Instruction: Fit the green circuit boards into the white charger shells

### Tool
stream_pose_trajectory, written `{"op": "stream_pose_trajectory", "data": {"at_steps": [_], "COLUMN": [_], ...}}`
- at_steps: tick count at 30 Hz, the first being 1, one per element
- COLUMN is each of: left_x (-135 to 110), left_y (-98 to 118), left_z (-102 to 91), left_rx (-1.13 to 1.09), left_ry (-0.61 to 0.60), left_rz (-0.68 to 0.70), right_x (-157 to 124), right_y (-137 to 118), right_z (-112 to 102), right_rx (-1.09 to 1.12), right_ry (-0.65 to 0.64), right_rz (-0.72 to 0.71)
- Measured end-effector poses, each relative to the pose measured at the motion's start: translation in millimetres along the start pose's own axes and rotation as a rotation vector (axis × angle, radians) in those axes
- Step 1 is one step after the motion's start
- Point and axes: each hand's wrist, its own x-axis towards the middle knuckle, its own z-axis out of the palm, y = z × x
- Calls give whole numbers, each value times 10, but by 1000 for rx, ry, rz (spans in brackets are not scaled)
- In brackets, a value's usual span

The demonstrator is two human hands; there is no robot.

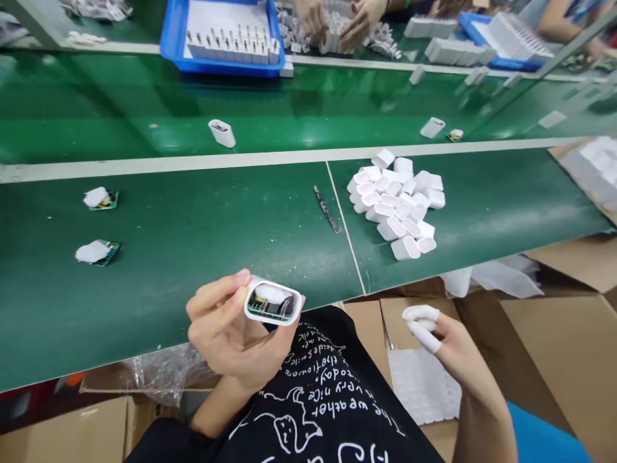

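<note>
My left hand [236, 334] grips a white plastic housing [297, 312], tilted so its oval mouth faces me. A circuit board [270, 302] with green, yellow and dark parts and a white pad shows inside it. My right hand [450, 344] is held low at the right, beyond the table edge and over a carton. White finger cots cover its fingertips; the fingers are loosely curled, with nothing visible between them. Two more circuit boards with white pads [102, 198] [98, 252] lie at the left of the green table. Tweezers [326, 209] rest mid-table.
A pile of white housings [398, 199] sits right of the tweezers. On the green conveyor [299, 125] are a housing [222, 133], another housing [432, 127] and a small board [454, 135]. Opposite are a blue tray [171, 38] and co-workers' hands [313, 19]. Open cartons [554, 347] stand below.
</note>
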Motion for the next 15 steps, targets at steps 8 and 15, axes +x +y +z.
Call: {"op": "stream_pose_trajectory", "data": {"at_steps": [8,15], "left_x": [-213,-258], "left_y": [339,403], "left_z": [-30,-20], "left_rx": [-47,-139], "left_ry": [-25,-36], "left_rz": [58,109], "right_x": [132,-34], "right_y": [604,19], "right_z": [489,486], "right_rx": [-196,-145], "right_ry": [108,-20], "right_rz": [53,-296]}}
